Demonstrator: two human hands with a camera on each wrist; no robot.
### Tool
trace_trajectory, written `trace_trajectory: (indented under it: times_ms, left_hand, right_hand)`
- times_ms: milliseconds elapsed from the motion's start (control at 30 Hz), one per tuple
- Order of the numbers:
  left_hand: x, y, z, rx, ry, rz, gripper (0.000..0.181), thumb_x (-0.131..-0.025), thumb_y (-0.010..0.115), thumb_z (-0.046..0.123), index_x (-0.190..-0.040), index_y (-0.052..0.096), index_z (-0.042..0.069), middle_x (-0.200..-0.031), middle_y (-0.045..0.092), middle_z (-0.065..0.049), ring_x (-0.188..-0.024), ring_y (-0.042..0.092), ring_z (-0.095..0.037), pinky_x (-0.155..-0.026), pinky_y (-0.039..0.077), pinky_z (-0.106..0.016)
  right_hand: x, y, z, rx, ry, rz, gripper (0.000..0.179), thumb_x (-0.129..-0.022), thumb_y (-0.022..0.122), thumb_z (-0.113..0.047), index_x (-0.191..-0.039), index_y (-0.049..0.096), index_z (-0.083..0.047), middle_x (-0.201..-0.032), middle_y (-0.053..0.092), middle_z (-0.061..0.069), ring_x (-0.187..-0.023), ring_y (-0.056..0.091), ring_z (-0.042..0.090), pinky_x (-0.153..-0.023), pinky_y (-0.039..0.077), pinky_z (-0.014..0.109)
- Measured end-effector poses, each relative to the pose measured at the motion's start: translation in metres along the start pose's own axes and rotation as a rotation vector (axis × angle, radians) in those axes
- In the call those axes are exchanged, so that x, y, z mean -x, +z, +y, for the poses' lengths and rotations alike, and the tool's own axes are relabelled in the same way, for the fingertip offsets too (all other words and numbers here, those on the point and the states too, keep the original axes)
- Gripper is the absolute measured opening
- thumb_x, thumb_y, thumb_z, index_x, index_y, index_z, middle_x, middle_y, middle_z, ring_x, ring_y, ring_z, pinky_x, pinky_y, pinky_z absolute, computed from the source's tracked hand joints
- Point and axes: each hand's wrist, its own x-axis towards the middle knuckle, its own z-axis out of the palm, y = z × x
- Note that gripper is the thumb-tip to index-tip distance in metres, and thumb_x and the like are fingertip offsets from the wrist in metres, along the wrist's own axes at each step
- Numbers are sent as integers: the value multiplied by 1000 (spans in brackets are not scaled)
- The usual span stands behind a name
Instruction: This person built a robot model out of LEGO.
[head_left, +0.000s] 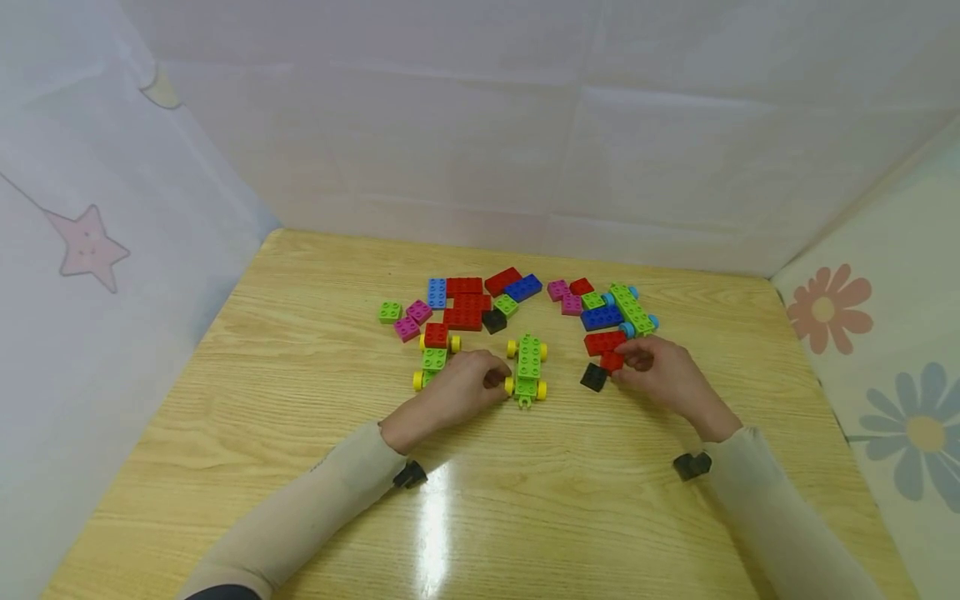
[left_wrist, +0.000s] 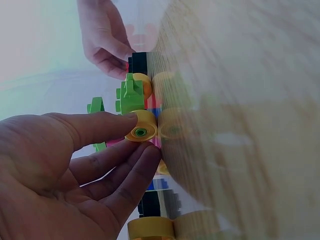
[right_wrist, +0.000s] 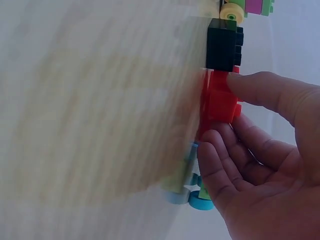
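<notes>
My left hand point(head_left: 459, 390) holds a yellow wheel point(left_wrist: 142, 125) of a green toy car base point(head_left: 529, 358) between thumb and fingers. That base stands on the table with a green brick on top. To the right, my right hand point(head_left: 669, 379) pinches a small red brick point(right_wrist: 222, 105), its thumb on one side and fingers curled at the other. A black brick point(head_left: 594, 377) lies close beside the red one, and a longer red brick point(head_left: 604, 342) sits just behind. Partly hidden by my left hand is a second green car base point(head_left: 434, 360) carrying a red brick point(head_left: 436, 335).
Behind my hands lie several red bricks point(head_left: 463, 315), a blue brick point(head_left: 522, 287), pink bricks point(head_left: 419, 312) and a small black brick point(head_left: 494, 322). A green base with blue wheels point(head_left: 632, 310) stands at the back right. A cloth wall point(head_left: 480, 150) rises behind the wooden table point(head_left: 300, 333).
</notes>
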Motion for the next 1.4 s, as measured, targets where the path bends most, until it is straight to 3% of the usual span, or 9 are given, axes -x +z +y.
trace_trajectory:
  times_ms: [300,600,800,1033,1233,1400]
  left_hand:
    - [0,-1,0,2,10,-5,24,-101,79,8,-124,82,-1,-115,81,-11,-103,76,-23,-96,65,-41]
    - [-5,8,-16,7,71,17,23,-102,78,15,-122,83,5,-111,82,-5,-100,73,-16,-94,64,-36]
    - [-2,2,-5,13,47,4,23,-102,78,10,-123,83,2,-112,82,-9,-102,74,-20,-95,64,-39]
    - [1,-2,5,-8,15,-7,23,-102,77,7,-124,82,0,-114,82,-11,-104,74,-23,-97,64,-41]
    - [1,-2,4,-7,14,-8,23,-103,77,9,-124,83,1,-115,82,-11,-105,74,-23,-98,63,-42]
    - [-4,6,-11,23,27,12,23,-102,78,13,-123,84,5,-113,81,-7,-102,72,-19,-97,62,-41]
  right_hand:
    - [-4,-7,-17,-12,-24,7,50,-103,83,-36,-142,73,-5,-133,77,18,-122,74,37,-107,61,59]
    - [-15,-4,-36,-51,-56,-6,46,-103,83,-34,-142,72,-11,-134,77,13,-119,74,32,-102,64,53]
    - [-24,1,-49,-65,-94,-15,45,-103,83,-35,-141,73,-13,-134,76,10,-117,73,30,-99,65,48]
    - [-28,6,-67,-72,-130,-28,43,-104,83,-35,-140,75,-14,-137,75,11,-119,73,31,-105,63,54]
    - [-30,10,-80,-58,-166,-39,42,-104,82,-31,-142,74,-14,-139,76,10,-123,72,33,-109,60,57]
    - [-33,15,-86,-51,-199,-43,40,-104,82,-30,-141,75,-16,-138,76,8,-123,72,31,-109,60,56]
